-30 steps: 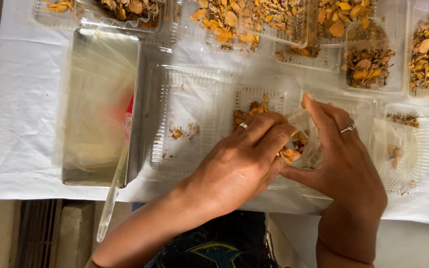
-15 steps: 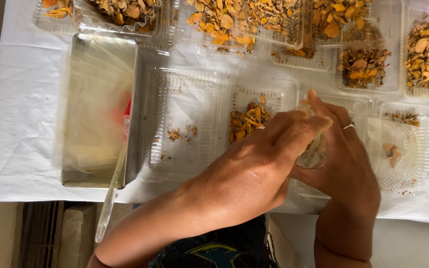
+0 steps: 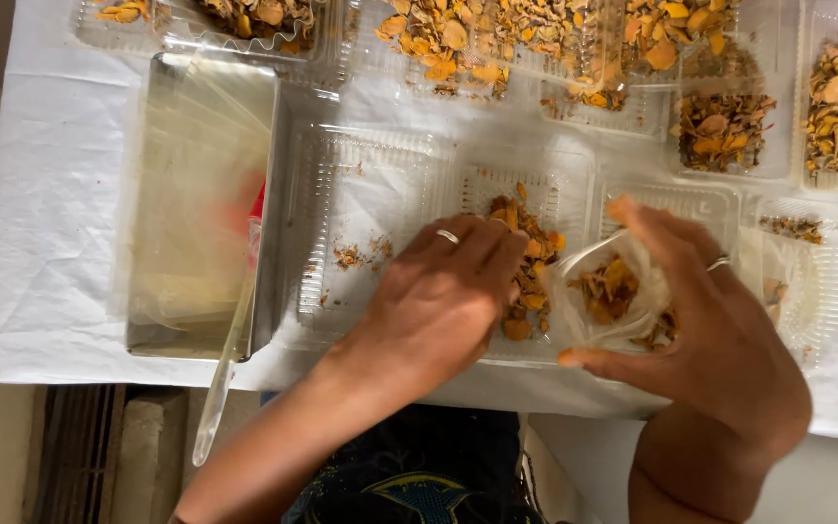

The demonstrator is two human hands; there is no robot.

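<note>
Clear plastic everywhere: a row of open clamshell trays on a white cloth [image 3: 41, 243] covering the table.

Right hand [image 3: 720, 340] holds a small clear bag [image 3: 613, 296] open at its mouth. Thumb sits under the lower edge, fingers spread over the top edge, so the grip is a wide, loose pinch rather than a fist. Bag has a clump of orange-brown dried slices [image 3: 605, 289] inside. It hangs just above the seam between the middle tray and the tray to its right.

Left hand [image 3: 443, 301] is palm down over the middle clamshell tray [image 3: 497, 189], fingers bent and close together, tips touching the pile of dried slices there [image 3: 528, 277]. Cannot tell whether it has pinched any pieces; the fingertips hide that. Ring visible on one finger of each hand.

Around:
- Near-empty clamshell tray [image 3: 361, 184] left of the left hand, only crumbs in it.
- Metal tray [image 3: 147, 335] at far left, holding a stack of clear bags [image 3: 201, 184]. Something red at its right edge, blurred.
- Clear plastic strip [image 3: 220, 388] hanging off the table edge by the metal tray.
- Filled trays of the same dried slices [image 3: 497, 34] along the far edge.
- Two more nearly empty trays [image 3: 817, 281] at right.
</note>
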